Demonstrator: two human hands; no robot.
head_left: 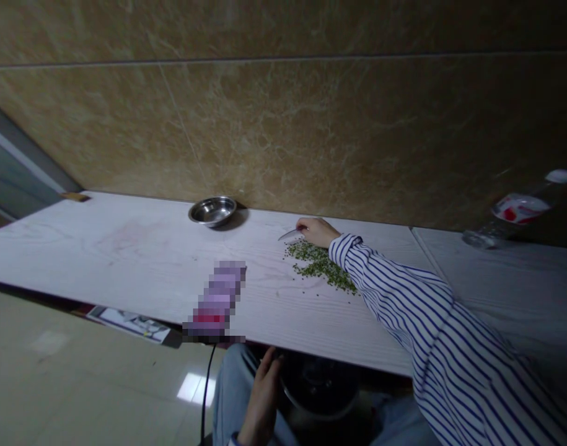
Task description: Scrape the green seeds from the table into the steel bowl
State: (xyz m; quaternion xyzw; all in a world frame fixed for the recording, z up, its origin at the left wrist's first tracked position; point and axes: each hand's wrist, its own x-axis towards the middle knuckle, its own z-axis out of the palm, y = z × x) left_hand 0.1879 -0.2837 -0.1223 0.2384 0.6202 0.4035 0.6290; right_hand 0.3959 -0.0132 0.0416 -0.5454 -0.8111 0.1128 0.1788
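My right hand (318, 233) is closed around a thin, pale, curved-edged piece (289, 235), its exact kind unclear. It rests by the far side of a spread of small green beans (323, 265) on the white wood-grain tabletop (139, 254). Below the table's front edge, my left hand (263, 393) has its fingers closed at the rim of a dark round pot (320, 384) between my knees. The pot's inside is in shadow, and part of it is hidden under the tabletop.
A steel bowl (213, 212) sits near the wall, left of the beans. A phone-like pixelated object (218, 297) lies at the front edge, with a black cable (206, 390) hanging below. A clear plastic bottle (518, 210) stands at the right. The marbled wall (264, 124) bounds the back.
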